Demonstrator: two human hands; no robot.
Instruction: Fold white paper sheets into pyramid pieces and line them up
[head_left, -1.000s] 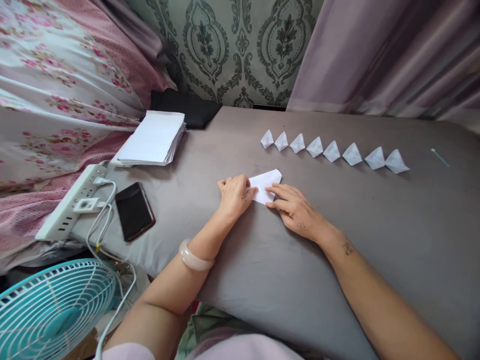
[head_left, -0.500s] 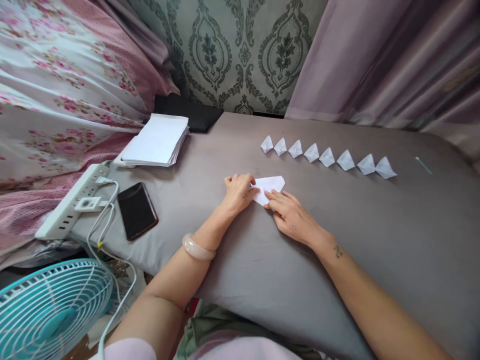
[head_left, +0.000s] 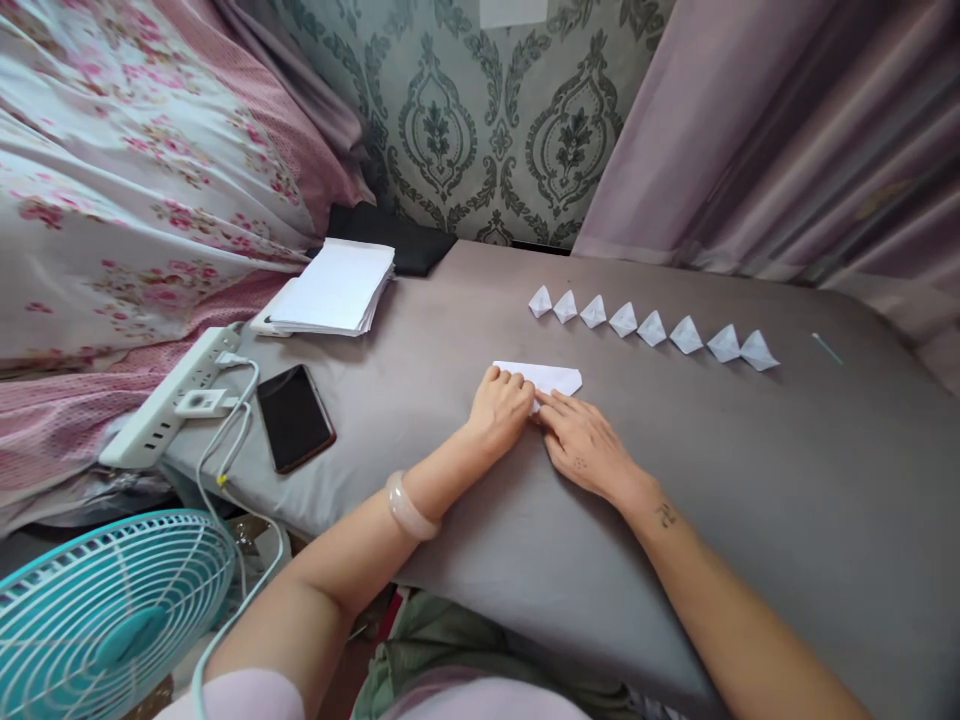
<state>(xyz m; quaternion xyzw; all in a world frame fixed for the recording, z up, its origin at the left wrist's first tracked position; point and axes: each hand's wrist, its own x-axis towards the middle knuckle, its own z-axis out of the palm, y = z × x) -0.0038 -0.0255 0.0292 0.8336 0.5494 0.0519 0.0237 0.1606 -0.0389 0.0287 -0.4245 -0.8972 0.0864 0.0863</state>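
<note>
A folded sheet of white paper point(head_left: 551, 379) lies on the grey cloth-covered surface, its long straight edge on the far side. My left hand point(head_left: 508, 412) is closed over its left part, knuckles up and fingers curled under. From the right, my right hand point(head_left: 589, 445) presses its bent fingers together at the paper's near corner, touching the left fingertips. The thumbs and part of the paper are hidden beneath the hands. Beyond them stands a slanting row of several small folded-paper boats point(head_left: 622, 320).
On the left are a stack of white paper point(head_left: 337, 285), a black phone point(head_left: 295, 418) and a white power strip point(head_left: 169, 400) with cables. A turquoise fan point(head_left: 127, 620) stands below the edge. A thin small stick point(head_left: 827, 348) lies far right.
My left hand has shifted right along the paper and curled its fingers more. My right hand has drawn closer to it. The paper has turned slightly, and the camera view has shifted.
</note>
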